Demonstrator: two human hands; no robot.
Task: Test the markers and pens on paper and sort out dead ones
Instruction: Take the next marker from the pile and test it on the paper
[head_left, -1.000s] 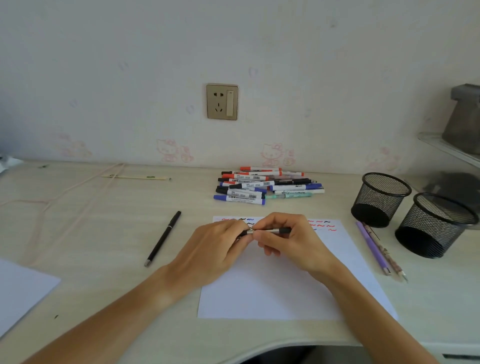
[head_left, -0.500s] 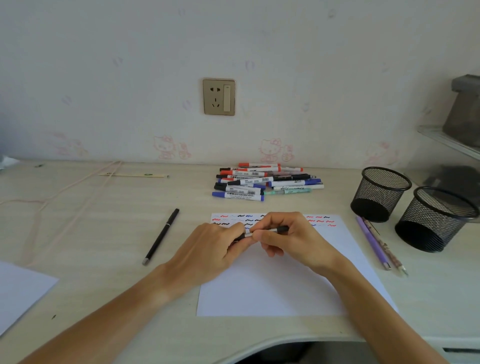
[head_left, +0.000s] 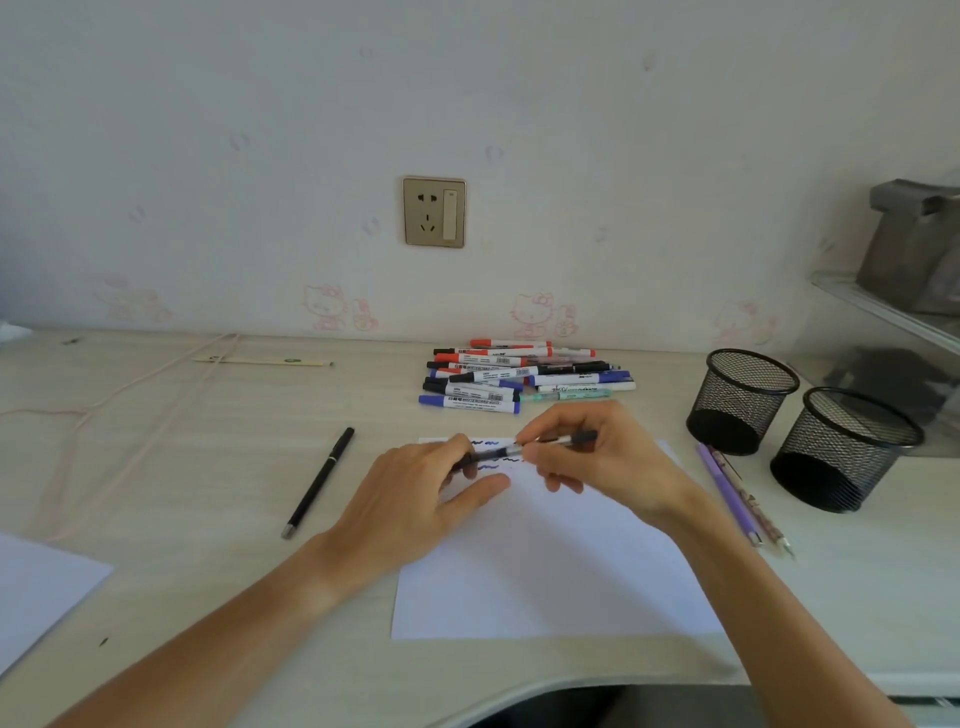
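Observation:
Above the white test paper (head_left: 550, 571) both hands hold one thin pen (head_left: 524, 448) level. My left hand (head_left: 421, 499) grips its dark left end, and my right hand (head_left: 597, 457) pinches the clear barrel near its black right end. Whether the left end is a cap I cannot tell. Blue and black squiggles show on the paper's top edge under the pen. A pile of red, blue and black markers (head_left: 519, 376) lies behind the paper. A black pen (head_left: 319, 480) lies alone to the left.
Two black mesh pen cups (head_left: 743, 400) (head_left: 844, 449) stand at the right. A purple pen (head_left: 727, 491) and a patterned pen (head_left: 753, 501) lie in front of them. Another white sheet (head_left: 36, 592) is at the left edge. A pale cord (head_left: 130, 395) crosses the desk's left side.
My hands have drawn slightly apart along the pen, so more of its clear barrel shows between them. The head camera tilted a little.

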